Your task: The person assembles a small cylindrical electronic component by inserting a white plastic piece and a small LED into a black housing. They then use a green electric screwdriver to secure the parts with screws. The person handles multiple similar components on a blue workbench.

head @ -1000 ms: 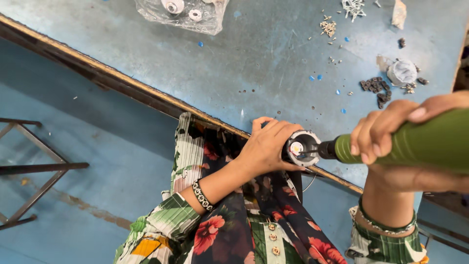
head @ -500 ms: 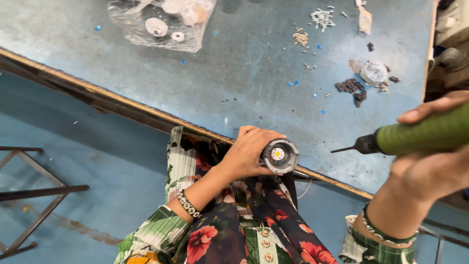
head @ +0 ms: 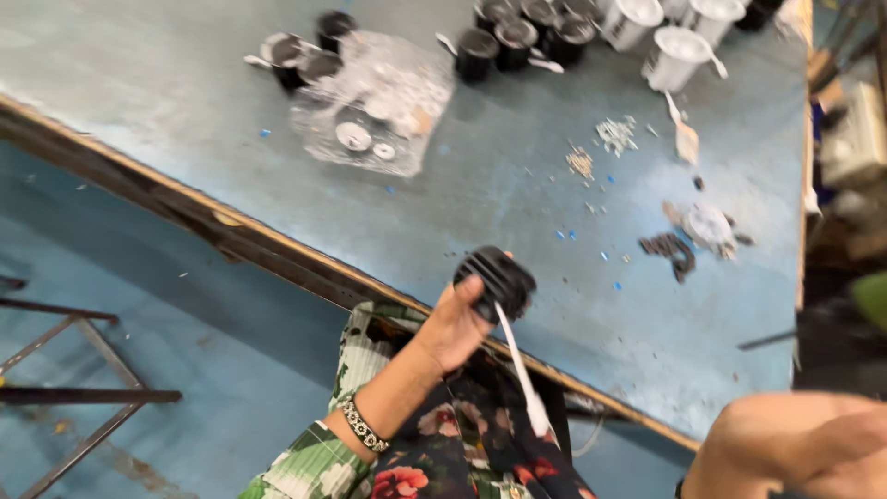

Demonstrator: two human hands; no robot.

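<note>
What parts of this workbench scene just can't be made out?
- Right hand: cut off by the bottom edge; its grip is unseen.
- Green tool: mostly beyond the right edge.
- Ribbed black part in the left hand: motion-blurred, underside hidden.
- Small bits on the blue table: too small to identify.

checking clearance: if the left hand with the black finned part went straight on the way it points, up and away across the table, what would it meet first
Probably bare table top first; beyond the left hand and black finned part, the small scrap pile looks nearest that line, though depth is unclear.
</note>
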